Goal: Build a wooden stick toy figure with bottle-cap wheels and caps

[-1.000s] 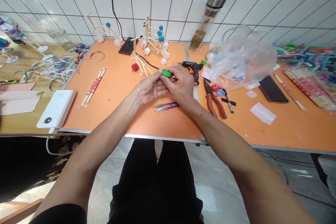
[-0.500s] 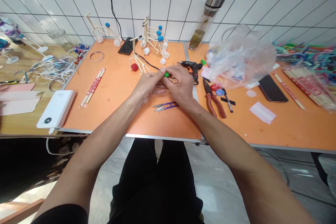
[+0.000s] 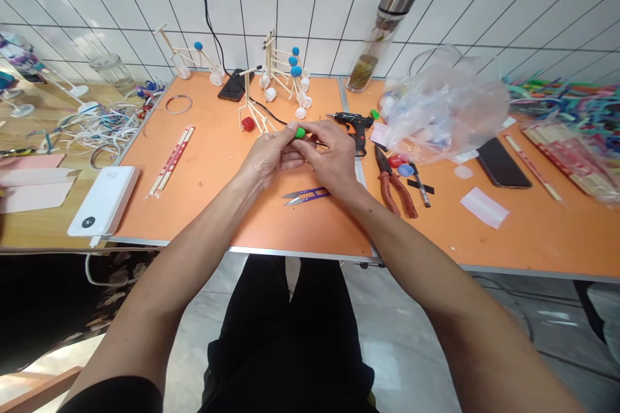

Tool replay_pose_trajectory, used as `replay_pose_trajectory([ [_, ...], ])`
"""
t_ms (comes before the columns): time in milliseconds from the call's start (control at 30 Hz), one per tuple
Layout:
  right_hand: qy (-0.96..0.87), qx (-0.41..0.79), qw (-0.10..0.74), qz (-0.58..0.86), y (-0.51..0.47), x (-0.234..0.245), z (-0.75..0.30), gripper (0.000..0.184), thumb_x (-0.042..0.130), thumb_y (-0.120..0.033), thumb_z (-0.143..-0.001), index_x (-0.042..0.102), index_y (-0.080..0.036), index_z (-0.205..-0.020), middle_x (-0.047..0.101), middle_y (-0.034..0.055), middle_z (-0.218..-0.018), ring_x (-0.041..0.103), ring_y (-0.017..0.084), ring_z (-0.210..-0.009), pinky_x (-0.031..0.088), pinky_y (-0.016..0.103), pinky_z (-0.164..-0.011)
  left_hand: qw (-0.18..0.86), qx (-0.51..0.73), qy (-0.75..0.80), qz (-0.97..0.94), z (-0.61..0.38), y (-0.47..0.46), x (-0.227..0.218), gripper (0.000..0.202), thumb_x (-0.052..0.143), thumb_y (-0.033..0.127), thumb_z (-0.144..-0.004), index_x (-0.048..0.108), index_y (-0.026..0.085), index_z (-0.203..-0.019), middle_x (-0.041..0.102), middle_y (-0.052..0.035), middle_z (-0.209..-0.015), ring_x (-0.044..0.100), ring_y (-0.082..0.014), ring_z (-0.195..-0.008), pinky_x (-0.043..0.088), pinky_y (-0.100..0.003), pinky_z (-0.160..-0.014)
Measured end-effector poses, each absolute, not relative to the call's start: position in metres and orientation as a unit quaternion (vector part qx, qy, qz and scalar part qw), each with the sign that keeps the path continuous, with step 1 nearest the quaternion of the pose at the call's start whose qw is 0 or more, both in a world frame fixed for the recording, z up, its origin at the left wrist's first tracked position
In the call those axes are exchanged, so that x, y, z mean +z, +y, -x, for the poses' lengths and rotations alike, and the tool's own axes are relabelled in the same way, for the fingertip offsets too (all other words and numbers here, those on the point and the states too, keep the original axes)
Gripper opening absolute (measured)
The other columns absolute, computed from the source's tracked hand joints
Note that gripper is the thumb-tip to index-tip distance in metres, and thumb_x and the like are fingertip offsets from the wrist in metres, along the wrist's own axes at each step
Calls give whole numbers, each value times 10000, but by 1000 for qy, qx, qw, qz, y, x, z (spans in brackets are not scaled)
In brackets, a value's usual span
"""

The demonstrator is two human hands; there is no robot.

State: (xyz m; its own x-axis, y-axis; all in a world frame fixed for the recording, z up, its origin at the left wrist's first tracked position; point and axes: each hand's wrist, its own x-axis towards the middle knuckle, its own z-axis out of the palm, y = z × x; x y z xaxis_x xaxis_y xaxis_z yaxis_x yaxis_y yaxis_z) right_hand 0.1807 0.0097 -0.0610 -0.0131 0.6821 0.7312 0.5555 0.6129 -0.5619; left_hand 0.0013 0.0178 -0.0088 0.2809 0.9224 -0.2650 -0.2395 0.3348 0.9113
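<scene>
Grip: the left hand [image 3: 268,155] and right hand [image 3: 329,158] press close together, their fingers pinching a small glossy green oval piece [image 3: 300,133].
Green piece: held between both hands above the table, mostly covered by fingers, slightly further left than half a second earlier.
Nearby: purple-handled steel thread snips [image 3: 305,195] lie just below the hands; a black hot glue gun [image 3: 351,126] lies just right.
Beyond: red-handled steel pliers [image 3: 394,184] rest on the orange tabletop [image 3: 208,206].

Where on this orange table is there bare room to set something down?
Bare orange tabletop shows between the white power bank and the purple-handled thread snips. Another patch lies right of the red-handled pliers, below the black phone. Crowded: around the clear plastic bag and the black glue gun.
</scene>
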Motion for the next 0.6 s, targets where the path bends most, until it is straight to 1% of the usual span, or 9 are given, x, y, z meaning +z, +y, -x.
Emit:
replay_pose_trajectory([
  [133, -693, 118, 563, 435, 12, -62, -180, 503, 802, -745, -1206, 974, -299, -1360, 942, 93, -1245, 852, 287, -1050, 731, 468, -994, 692, 420, 418, -412, 1, 19, -11, 677, 1045, 868, -940, 871, 217, -1003, 979, -117, -1016, 958, -236, -981, 751, -312, -964],
  [200, -682, 142, 570, 435, 13, -63, -180, 582, 775, -818, -1199, 983, -290, -1327, 948, 104, -1246, 856, 290, -1065, 733, 468, -981, 686, 417, 421, -421, 1, 19, -11, 672, 1042, 867, -944, 866, 219, -977, 981, -124, -1015, 959, -238, -977, 747, -300, -944],
  [300, -678, 153, 569, 440, 13, -63, -180, 611, 765, -843, -1195, 987, -285, -1309, 954, 110, -1249, 863, 295, -1082, 738, 478, -996, 679, 413, 433, -426, 2, 19, -11, 669, 1045, 865, -942, 875, 219, -973, 977, -123, -992, 965, -242, -983, 749, -301, -957],
  [433, -696, 123, 548, 448, 14, -64, -182, 581, 810, -819, -1172, 970, -323, -1428, 946, 92, -1312, 855, 293, -1062, 747, 508, -1061, 677, 411, 440, -423, 0, 19, -9, 675, 1042, 872, -939, 894, 218, -1014, 963, -104, -956, 963, -240, -966, 755, -321, -970],
  [533, -696, 108, 553, 445, 16, -64, -184, 540, 782, -811, -1196, 991, -341, -1358, 939, 83, -1255, 863, 302, -1094, 756, 508, -1041, 677, 408, 445, -421, -1, 19, -8, 697, 981, 907, -981, 873, 219, -999, 959, -108, -958, 970, -255, -994, 749, -308, -928],
  [600, -680, 122, 576, 438, 17, -64, -186, 560, 782, -829, -1193, 997, -329, -1322, 941, 87, -1252, 877, 302, -1124, 761, 493, -1014, 671, 416, 443, -424, -1, 18, -8, 680, 954, 898, -1014, 865, 224, -1005, 961, -108, -977, 972, -258, -1016, 737, -286, -882],
])
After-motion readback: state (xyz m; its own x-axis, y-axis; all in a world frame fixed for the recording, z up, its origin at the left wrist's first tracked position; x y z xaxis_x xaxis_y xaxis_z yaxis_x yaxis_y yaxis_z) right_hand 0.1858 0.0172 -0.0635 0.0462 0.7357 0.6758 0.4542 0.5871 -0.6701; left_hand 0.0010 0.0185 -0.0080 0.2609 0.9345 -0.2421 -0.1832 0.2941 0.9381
